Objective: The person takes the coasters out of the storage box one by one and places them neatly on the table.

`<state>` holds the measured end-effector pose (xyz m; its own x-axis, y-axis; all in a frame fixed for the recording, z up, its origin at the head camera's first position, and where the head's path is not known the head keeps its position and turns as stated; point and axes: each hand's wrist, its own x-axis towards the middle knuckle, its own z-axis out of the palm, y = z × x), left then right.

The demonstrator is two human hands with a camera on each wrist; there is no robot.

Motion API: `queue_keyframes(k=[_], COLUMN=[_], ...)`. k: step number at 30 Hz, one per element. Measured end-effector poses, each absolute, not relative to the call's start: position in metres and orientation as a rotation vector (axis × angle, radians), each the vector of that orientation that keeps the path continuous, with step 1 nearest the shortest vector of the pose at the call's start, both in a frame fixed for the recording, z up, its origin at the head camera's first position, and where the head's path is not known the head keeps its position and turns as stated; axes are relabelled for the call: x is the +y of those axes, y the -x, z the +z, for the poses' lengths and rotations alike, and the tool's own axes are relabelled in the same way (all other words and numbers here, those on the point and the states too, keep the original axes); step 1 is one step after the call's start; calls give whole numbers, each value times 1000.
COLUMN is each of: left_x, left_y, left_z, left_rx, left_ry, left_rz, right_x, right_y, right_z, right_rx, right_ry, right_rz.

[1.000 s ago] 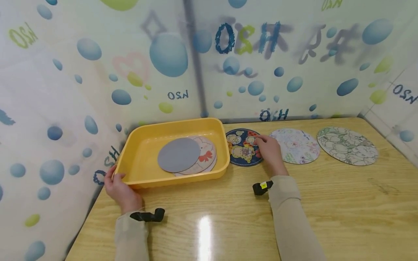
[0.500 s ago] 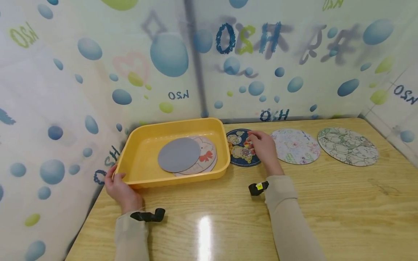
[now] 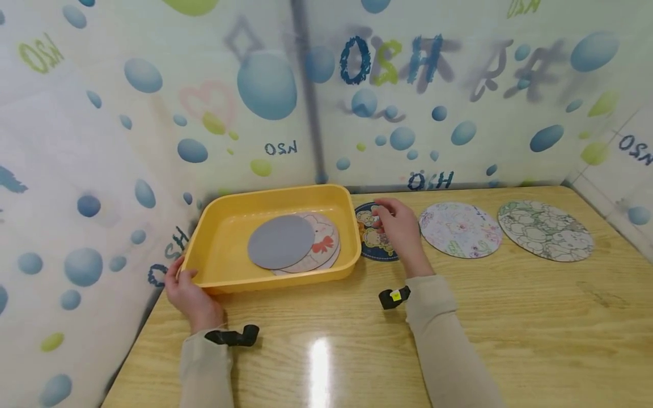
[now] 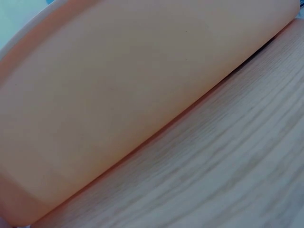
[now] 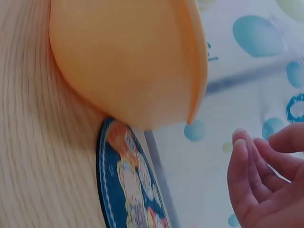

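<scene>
A yellow plastic tray (image 3: 275, 282) stands on the table, and my left hand (image 3: 193, 300) grips its near left corner. The tray's outer wall (image 4: 118, 90) fills much of the left wrist view, where the hand is hidden. Inside the tray lie a plain grey disc (image 3: 280, 242) and a pink round mat with a red bow (image 3: 323, 245), overlapping. My right hand (image 3: 402, 233) hovers over a dark blue round mat with cartoon bears (image 3: 377, 251), beside the tray's right side. In the right wrist view, its loosely bent fingers (image 5: 240, 166) hold nothing and stand apart from the mat.
To the right on the wooden table (image 3: 347, 340) lie a pale flower-patterned round mat (image 3: 461, 229) and a green-and-white line-drawn mat (image 3: 546, 231). A patterned curtain (image 3: 433, 153) hangs behind the table and along its left side.
My right hand has moved left across the dark blue mat, towards the tray, and its fingers have come away from the mat. My left hand stays at the tray's corner.
</scene>
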<state>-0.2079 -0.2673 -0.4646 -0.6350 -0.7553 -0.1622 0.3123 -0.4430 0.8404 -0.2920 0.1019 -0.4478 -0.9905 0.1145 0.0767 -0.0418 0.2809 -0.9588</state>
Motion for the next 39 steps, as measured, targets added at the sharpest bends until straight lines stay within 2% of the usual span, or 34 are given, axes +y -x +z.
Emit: queue_keyframes(k=[3,7,23,32,39], left_x=[-268,-268,-268,-268,-268], left_y=[208,209,209,210,210], left_z=[-465,-466,-465,-467,-466], left_rx=[-1065,-1063,-1066,-1038,-1057], left_ry=[-696,-693,-701,-685,-689], left_rz=[-2111,-2105,-2093,-2103,-2099], right_x=[90,78,37,25,17], right_y=[276,270,259,252,249], right_z=[-426,-417,-415,-415,-417], right_rx=[-2404,-2411,-2504,-2638,-2653], right_ry=[26,-31,-161,-245,-237], right_rz=[1865,1877,1867,1689,1789])
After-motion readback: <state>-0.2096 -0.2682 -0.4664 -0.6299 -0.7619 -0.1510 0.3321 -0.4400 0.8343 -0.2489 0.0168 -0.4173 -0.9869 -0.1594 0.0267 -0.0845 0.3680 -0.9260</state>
